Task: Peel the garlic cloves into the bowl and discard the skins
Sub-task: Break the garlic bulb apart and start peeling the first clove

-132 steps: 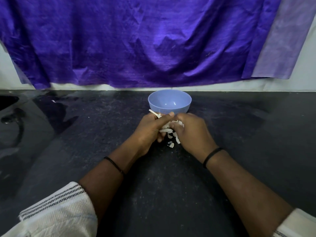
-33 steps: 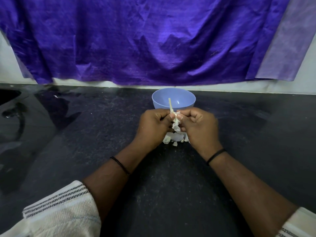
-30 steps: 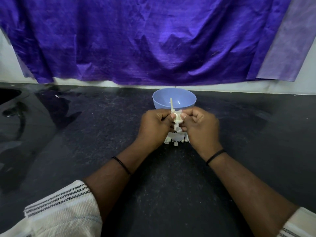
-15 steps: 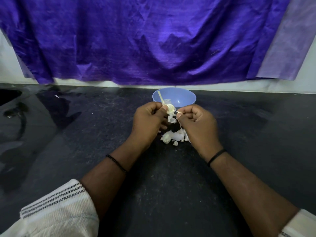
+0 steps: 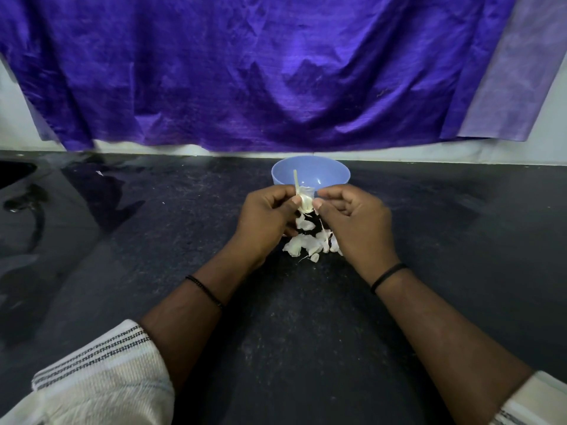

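Head view, left hand (image 5: 266, 216) and right hand (image 5: 356, 223) pinching papery stalked garlic clove (image 5: 304, 200), flaky white skins (image 5: 308, 244) heaped on speckled black counter (image 5: 306, 332), smooth round blue bowl (image 5: 333, 174) behind.

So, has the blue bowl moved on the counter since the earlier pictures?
No. The blue bowl stands at the same spot below the purple cloth's lower edge, just behind both hands; only the head camera shifted slightly.
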